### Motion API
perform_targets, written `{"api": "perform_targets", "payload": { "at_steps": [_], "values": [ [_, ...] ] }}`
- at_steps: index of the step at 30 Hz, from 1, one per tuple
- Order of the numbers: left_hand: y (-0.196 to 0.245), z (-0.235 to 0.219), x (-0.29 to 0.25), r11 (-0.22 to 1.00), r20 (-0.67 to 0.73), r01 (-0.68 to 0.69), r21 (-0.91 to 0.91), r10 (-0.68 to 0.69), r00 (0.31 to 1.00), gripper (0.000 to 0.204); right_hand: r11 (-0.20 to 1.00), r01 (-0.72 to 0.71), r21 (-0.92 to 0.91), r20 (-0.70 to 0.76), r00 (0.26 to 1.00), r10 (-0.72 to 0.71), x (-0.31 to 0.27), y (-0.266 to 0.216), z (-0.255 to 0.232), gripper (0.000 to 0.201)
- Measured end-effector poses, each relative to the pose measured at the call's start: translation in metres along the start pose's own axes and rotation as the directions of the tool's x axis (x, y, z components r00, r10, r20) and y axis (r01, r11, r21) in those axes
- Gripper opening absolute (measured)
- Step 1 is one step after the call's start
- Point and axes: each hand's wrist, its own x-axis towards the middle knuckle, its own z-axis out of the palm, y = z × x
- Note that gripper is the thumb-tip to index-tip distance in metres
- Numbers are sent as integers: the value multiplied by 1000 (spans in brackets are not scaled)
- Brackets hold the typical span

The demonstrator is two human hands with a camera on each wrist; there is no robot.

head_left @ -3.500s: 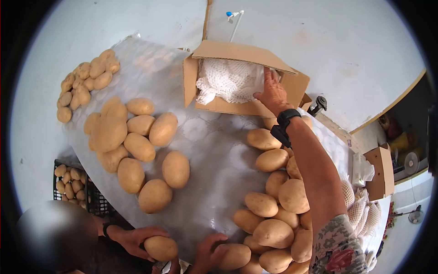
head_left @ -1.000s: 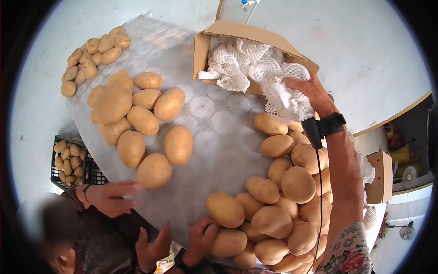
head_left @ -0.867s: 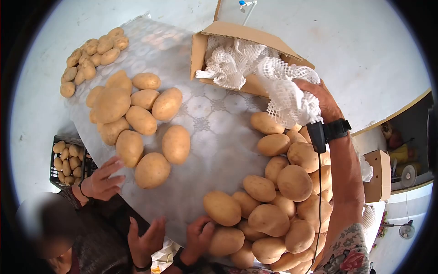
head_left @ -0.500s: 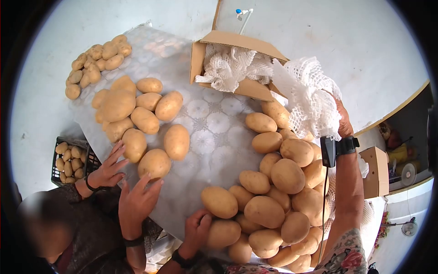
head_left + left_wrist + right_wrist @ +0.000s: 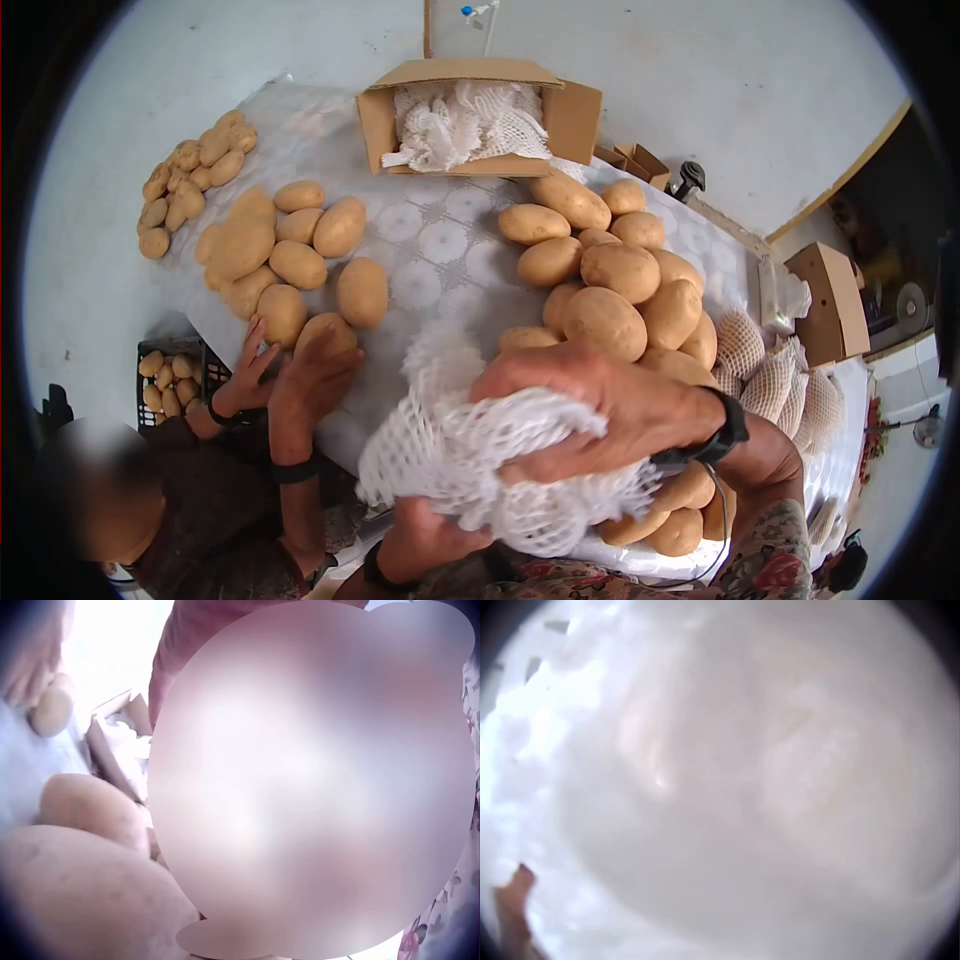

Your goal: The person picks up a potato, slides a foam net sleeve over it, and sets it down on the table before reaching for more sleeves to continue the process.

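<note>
A bundle of white foam netting (image 5: pixel 440 445) is held low in front of me in the head view. My right hand (image 5: pixel 610 405) grips it from the right, fingers curled into the mesh. At its lower left edge my left hand (image 5: pixel 425 540) holds it, with the fingers partly hidden by the net. Potatoes (image 5: pixel 605 323) lie piled just beyond my right hand. White netting (image 5: pixel 555 750) fills much of the right wrist view. In the left wrist view a large blurred patch covers the centre, with potatoes (image 5: pixel 86 885) at its left.
An open carton (image 5: pixel 575 120) of netting stands at the back. Another person's hands (image 5: pixel 310 380) are at the left potato group (image 5: pixel 362 292). Further potatoes (image 5: pixel 215 147) lie back left, a black crate (image 5: pixel 212 370) stands beside the table (image 5: pixel 430 265), and netted potatoes (image 5: pixel 770 385) lie right.
My right hand has brought the netting from the carton down toward me. My left hand has left the potato beside it and now holds the netting. The other person's hands have moved onto the left potatoes.
</note>
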Motion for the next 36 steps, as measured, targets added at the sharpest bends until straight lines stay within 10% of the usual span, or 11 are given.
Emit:
{"api": "perform_targets", "payload": {
  "at_steps": [5, 9, 14, 21, 23, 26, 31, 33, 35, 36],
  "values": [
    [-6, 19, -21, 971, -30, 81, -226, -90, 995, 74, 981, -50, -185, -213, 977, 9, -29, 0, 18, 52],
    [-10, 31, -39, 992, 17, 36, -122, -35, 999, 70, 993, 113, 16, -207, 972, -108, -60, 1, 32, 56],
    [-19, 45, -61, 981, 51, 152, -123, -147, 988, 68, 995, 103, -17, -557, 825, -95, -116, 4, 59, 35],
    [8, 97, -35, 851, 378, 343, -398, -188, 907, 96, 943, -140, 300, -748, 579, 324, -226, -32, 81, 49],
    [6, 91, -32, 766, 700, 493, -412, -80, 710, 86, 920, -231, 316, -874, 307, 378, -277, -35, 90, 68],
    [6, 95, -40, 868, 802, 450, -209, -111, 587, 60, 716, -656, 239, -954, -23, 298, -363, -63, 115, 64],
    [0, 99, -53, 921, 925, 388, -27, -124, 359, 55, 127, -991, 42, -986, -62, -153, -424, -62, 124, 40],
    [0, 103, -57, 911, 951, 412, -19, -110, 288, 50, 707, -628, 324, -906, -421, 40, -422, -52, 114, 42],
    [-3, 105, -62, 905, 969, 425, 19, -122, 216, 49, 573, -761, 305, -927, -374, -4, -429, -28, 108, 41],
    [-5, 107, -66, 919, 973, 393, 34, -120, 198, 46, 445, -883, 148, -974, -209, -91, -437, -13, 105, 41]
  ]
}}
